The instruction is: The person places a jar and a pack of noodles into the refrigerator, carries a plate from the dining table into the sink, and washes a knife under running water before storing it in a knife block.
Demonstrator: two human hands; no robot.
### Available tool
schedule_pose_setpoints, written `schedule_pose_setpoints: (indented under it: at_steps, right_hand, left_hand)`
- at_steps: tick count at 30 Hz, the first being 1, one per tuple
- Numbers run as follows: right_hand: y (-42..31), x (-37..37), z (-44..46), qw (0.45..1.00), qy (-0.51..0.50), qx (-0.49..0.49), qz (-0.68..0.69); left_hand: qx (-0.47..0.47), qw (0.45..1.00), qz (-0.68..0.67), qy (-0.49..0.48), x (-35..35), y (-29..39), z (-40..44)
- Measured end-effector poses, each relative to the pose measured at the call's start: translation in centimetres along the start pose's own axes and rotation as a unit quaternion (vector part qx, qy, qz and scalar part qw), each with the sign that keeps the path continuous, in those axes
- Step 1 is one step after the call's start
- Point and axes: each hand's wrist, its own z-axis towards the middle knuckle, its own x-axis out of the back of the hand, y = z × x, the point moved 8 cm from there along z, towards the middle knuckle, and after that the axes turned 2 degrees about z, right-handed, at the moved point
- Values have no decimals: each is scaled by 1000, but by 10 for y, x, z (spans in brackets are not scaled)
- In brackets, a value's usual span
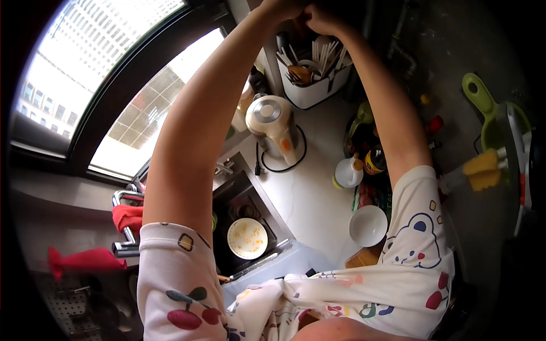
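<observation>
Both my arms stretch far forward to the top edge of the head view. My left hand is partly cut off by that edge and lies in shadow, so its fingers are hidden. Close beside it, my right hand has its fingers curled in; what it grips, if anything, is too dark to make out. Just below the hands stands a white utensil holder filled with chopsticks, forks and spoons. A cream electric kettle with a black cord sits nearer, between my forearms.
On the left, a dark sink holds a white bowl with yellow food bits. Another white bowl and several bottles stand at right. A red cloth hangs by the window. A green-handled utensil is on the far right.
</observation>
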Motion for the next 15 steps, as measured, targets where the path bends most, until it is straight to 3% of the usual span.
schedule_pose_setpoints:
  at_steps: [4, 6, 8, 9, 11, 13, 15]
  right_hand:
    - [-84, 86, -49, 987, 147, 32, 54]
    - [-139, 119, -95, 992, 73, 57, 89]
    - [-187, 153, -177, 910, 222, 101, 335]
    - [-204, 160, -219, 918, 258, 64, 296]
    - [-228, 154, -297, 915, 210, -41, 341]
    - [-235, 132, -377, 932, 258, -54, 250]
    - [-230, 109, -460, 935, 232, -137, 230]
  left_hand:
    - [29, 955, -254, 147, 142, 72, -89]
    - [130, 920, -331, 162, 178, 96, -150]
    - [76, 858, -461, 216, 202, 136, -206]
    - [136, 845, -472, 211, 199, 150, -240]
    - [145, 831, -496, 205, 194, 188, -303]
    - [129, 796, -547, 225, 194, 231, -363]
    - [104, 800, -575, 138, 175, 276, -419]
